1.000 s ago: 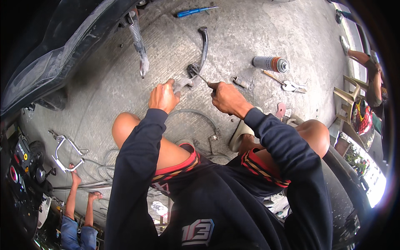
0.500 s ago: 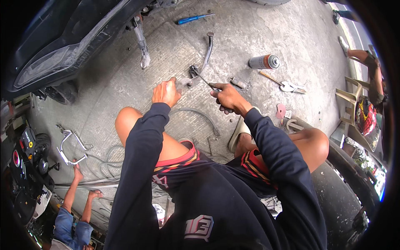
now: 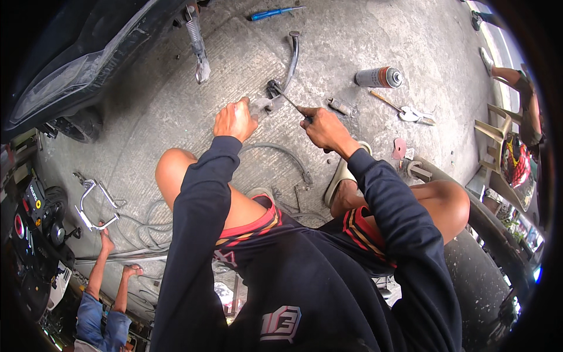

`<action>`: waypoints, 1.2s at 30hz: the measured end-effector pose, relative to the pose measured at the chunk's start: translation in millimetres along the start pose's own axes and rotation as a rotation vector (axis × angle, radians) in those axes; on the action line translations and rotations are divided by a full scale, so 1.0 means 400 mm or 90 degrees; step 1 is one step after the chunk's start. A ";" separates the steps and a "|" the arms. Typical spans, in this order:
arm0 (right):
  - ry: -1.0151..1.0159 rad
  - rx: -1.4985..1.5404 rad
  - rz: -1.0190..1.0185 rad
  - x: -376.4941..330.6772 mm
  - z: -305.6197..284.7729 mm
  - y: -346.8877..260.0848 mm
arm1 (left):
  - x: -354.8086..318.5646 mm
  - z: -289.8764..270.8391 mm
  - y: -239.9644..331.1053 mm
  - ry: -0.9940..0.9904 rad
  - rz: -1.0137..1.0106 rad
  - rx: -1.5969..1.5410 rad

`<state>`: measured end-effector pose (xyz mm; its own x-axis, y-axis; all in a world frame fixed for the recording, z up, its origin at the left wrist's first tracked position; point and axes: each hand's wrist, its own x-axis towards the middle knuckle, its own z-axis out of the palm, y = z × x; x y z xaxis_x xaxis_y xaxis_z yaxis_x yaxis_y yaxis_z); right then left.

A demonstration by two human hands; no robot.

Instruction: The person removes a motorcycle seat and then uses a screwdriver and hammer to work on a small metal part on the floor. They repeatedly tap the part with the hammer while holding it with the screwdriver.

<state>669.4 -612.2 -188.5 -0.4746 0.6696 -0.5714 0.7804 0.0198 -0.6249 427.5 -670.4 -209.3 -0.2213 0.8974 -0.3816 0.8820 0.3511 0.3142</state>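
Note:
Closed around the grey flat end of a bent metal lever (image 3: 291, 64), my left hand (image 3: 234, 120) keeps it low over the concrete floor. The lever curves away to a small flat tip at its far end and has a dark joint near its middle. My right hand (image 3: 325, 130) grips a thin, dark rod-like tool (image 3: 288, 100), its handle mostly hidden in the fingers. The tool's tip points at the dark joint and seems to touch it. Just right of the tool lies a small metal cylinder (image 3: 339, 106).
A spray can (image 3: 378, 77) lies beyond my right hand, near pliers (image 3: 414, 115) and a wooden-handled stick (image 3: 384, 101). A blue screwdriver (image 3: 275, 13) lies at the far side. A motorcycle (image 3: 88, 76) stands far left; a hose (image 3: 281, 152) curves between my knees. Another person's legs (image 3: 111, 276) are at lower left.
The view has shifted slightly, so floor items sit a little higher. My right hand has turned a little around the tool, whose tip stays at the joint. My left hand keeps its hold.

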 end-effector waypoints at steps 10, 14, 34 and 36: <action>-0.021 -0.021 0.008 0.014 -0.002 0.014 | 0.007 -0.015 0.014 -0.032 -0.012 0.018; -0.017 -0.030 -0.004 0.017 0.010 0.011 | 0.015 -0.019 0.024 -0.035 0.009 0.034; -0.164 0.972 0.385 -0.003 0.023 -0.090 | 0.019 -0.020 0.056 -0.038 -0.007 0.052; -0.156 0.831 0.381 -0.015 -0.013 -0.054 | 0.018 -0.022 0.063 -0.014 0.000 0.069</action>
<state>657.6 -612.8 -168.6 -0.3783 0.1918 -0.9056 0.0273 -0.9756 -0.2180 444.6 -652.7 -196.3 -0.2133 0.8912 -0.4004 0.9223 0.3188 0.2183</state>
